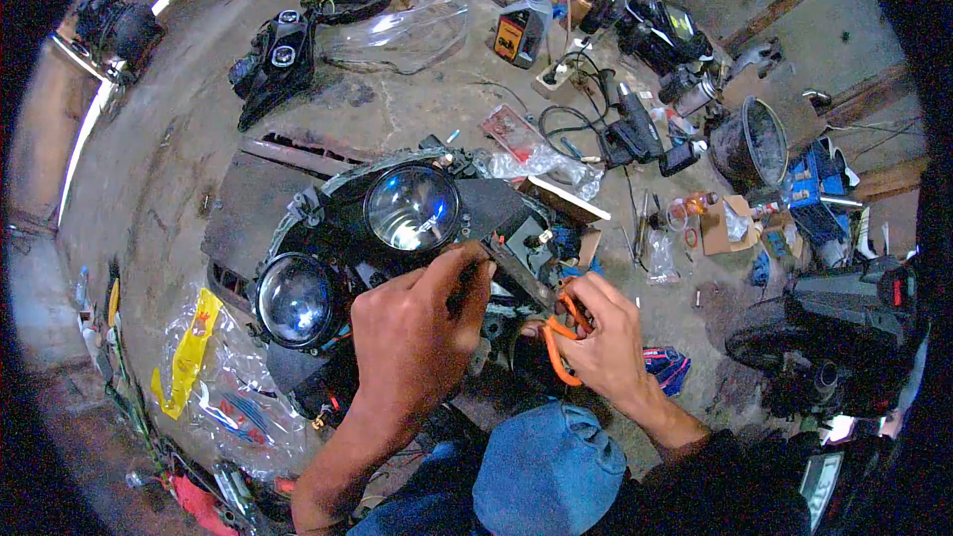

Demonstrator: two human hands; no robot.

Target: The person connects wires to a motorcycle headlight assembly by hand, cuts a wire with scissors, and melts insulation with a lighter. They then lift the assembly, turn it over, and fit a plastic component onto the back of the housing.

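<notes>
A motorcycle headlight unit with two round glass lenses, the upper lens (412, 206) and the lower lens (298, 300), lies in front of me in a black housing. My left hand (422, 323) is closed in a pinch over the right side of the housing, at the upper end of a dark flat strip (518, 273). That strip slants down to the right, towards my other hand. My right hand (601, 342) grips orange-handled scissors (563, 355), fingers through and around the loops. The scissor blades are mostly hidden near the strip's lower end.
Clear plastic wrap with a yellow strip (191, 352) lies left of the unit. Beyond it are a heat gun (635, 119) with its cord, an oil bottle (521, 30) and a black bucket (751, 144). A motorcycle's rear wheel (769, 337) stands at right.
</notes>
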